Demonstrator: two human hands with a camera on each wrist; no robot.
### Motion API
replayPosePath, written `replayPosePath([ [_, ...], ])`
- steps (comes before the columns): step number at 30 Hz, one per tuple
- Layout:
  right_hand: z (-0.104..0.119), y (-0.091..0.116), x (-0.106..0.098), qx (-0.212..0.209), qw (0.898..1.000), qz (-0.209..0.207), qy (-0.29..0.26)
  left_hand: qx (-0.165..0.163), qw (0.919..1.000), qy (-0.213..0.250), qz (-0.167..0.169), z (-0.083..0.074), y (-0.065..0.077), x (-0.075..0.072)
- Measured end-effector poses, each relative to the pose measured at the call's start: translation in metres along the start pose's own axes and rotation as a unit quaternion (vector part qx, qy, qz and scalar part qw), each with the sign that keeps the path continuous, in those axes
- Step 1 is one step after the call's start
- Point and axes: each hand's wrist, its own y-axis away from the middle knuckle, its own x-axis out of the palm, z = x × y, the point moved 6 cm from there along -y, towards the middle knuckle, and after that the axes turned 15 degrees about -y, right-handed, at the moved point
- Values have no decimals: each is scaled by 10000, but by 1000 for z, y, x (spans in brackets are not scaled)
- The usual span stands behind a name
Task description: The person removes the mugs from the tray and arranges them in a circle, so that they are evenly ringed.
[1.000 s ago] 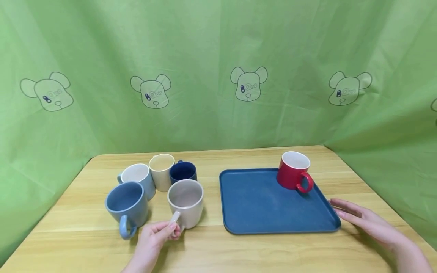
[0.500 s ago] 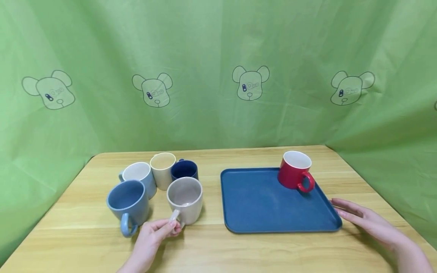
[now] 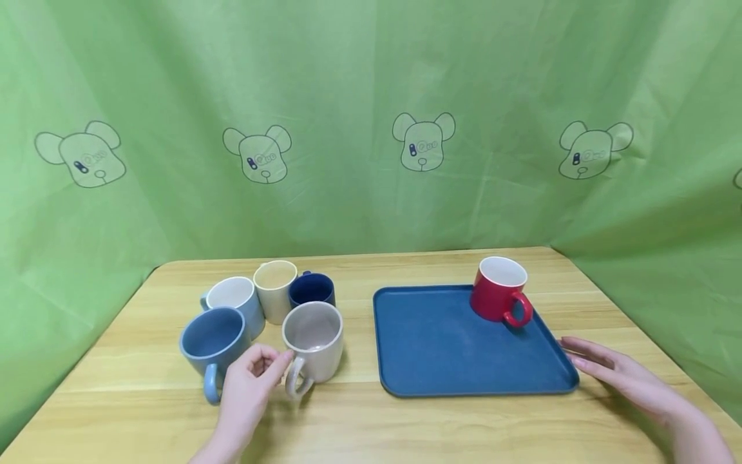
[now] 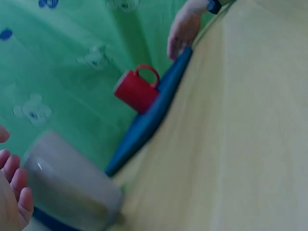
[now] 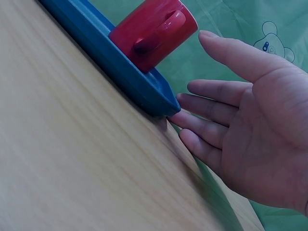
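Observation:
Upright on the table stands a light grey mug (image 3: 313, 341), its handle turned toward the near left. My left hand (image 3: 249, 380) is just left of that handle, with its fingers loosely bent and nothing in them. In the left wrist view, the fingers show beside the mug (image 4: 72, 185). My right hand (image 3: 632, 380) lies at the right edge of a blue tray (image 3: 452, 361), fingers extended and fingertips at the rim. A red mug (image 3: 493, 296) with a white inside stands at the tray's back right corner; it also shows in the right wrist view.
Left of the grey mug stand a blue mug (image 3: 223, 348), a light blue mug (image 3: 249, 309) with a white inside, a cream mug (image 3: 275, 299) and a navy mug (image 3: 313, 290). A green curtain (image 3: 348, 212) hangs behind the wooden table (image 3: 359, 425).
My left hand has let go of the grey mug's handle and drawn back to the left. The grey mug stays almost where it was. My right hand has not moved.

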Motion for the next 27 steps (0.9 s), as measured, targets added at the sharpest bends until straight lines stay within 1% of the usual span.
replayPosePath([
  [3,0,0,-1,0,10000,3,49,178,9995,167,181,-18,2,6],
  [6,0,0,-1,14,10000,13,8,385,9975,330,492,-37,4,19],
  [10,0,0,-1,-2,10000,17,9,670,9919,505,956,-61,3,46],
  [13,1,-1,-1,-41,9999,16,117,732,9854,594,1417,-73,2,70],
  [16,2,-1,0,-77,9997,22,211,747,9786,651,1801,-81,3,94],
  [18,3,0,0,-83,9997,21,235,729,9737,791,2008,-83,4,111],
  [21,3,0,0,-74,9998,32,187,679,9698,888,2169,-86,7,137],
  [23,3,0,0,-64,9999,42,130,576,9683,850,2276,-87,9,154],
  [27,1,0,0,-39,9999,28,143,620,9707,518,2265,-93,13,181],
])
